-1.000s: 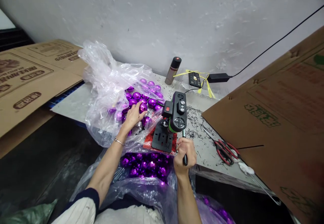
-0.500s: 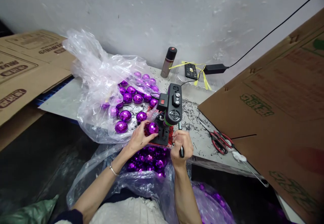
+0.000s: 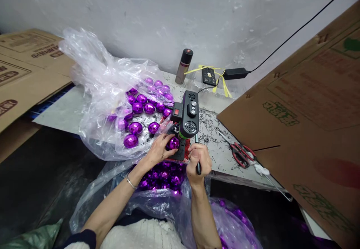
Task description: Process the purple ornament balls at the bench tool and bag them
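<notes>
Between the thumb and fingers of my left hand (image 3: 158,150) is a shiny purple faceted ball (image 3: 172,143), held at the front of a small black bench drill press (image 3: 191,112). The ball sits over the machine's dark base plate (image 3: 177,153), beneath the green-ringed head. My right hand (image 3: 199,162) is wrapped round the black-tipped lever (image 3: 198,168) on the machine's right side. More purple balls (image 3: 131,141) lie on the table to the left, some inside a clear plastic bag (image 3: 98,91).
Below the table edge, an open plastic bag (image 3: 92,207) holds many purple balls. Red-handled scissors (image 3: 242,154) lie at right by a large cardboard box (image 3: 303,129). A spray can (image 3: 184,66) and power adapter (image 3: 237,73) stand near the wall. Black shavings litter the table.
My left hand has brought the ball slightly right, closer under the machine's head. My right hand stays on the lever. The whole view has shifted a little.
</notes>
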A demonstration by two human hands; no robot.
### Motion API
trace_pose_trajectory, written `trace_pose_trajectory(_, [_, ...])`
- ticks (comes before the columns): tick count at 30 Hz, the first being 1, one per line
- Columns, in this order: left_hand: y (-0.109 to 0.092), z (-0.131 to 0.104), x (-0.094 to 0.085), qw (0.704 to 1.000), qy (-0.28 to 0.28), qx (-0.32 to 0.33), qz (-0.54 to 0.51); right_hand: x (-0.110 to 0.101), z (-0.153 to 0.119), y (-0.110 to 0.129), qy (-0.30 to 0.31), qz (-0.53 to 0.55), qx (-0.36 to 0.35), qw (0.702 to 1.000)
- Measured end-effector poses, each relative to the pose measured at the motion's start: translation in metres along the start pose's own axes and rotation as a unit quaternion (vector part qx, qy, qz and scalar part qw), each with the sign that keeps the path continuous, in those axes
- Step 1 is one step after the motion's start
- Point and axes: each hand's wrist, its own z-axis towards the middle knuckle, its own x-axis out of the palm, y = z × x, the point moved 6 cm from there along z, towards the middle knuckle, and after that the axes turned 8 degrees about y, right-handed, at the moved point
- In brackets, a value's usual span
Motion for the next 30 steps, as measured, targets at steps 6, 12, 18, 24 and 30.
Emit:
trace_pose_trajectory(6, [0.007, 0.002, 0.0, 0.997, -0.001, -0.06, -0.047, 0.0, 0.0, 0.0, 0.0, -0.001, 0.004, 1.0])
trace_pose_trajectory(12, [0.019, -0.008, -0.005, 0.976, 0.027, -0.138, -0.163, 0.0, 0.0, 0.0, -0.004, 0.0, 0.007, 1.0])
trace_pose_trajectory(18, [0.027, -0.008, -0.008, 0.952, 0.053, -0.135, -0.269, -0.003, 0.013, 0.001, -0.026, 0.009, 0.068, 0.997])
trace_pose_trajectory(24, [0.027, -0.006, -0.008, 0.963, 0.066, -0.106, -0.24, -0.006, 0.027, 0.004, -0.025, 0.025, 0.094, 0.995])
trace_pose_trajectory(30, [0.013, 0.002, -0.007, 0.993, 0.024, -0.052, -0.106, -0.006, 0.027, 0.005, -0.019, 0.032, 0.082, 0.996])
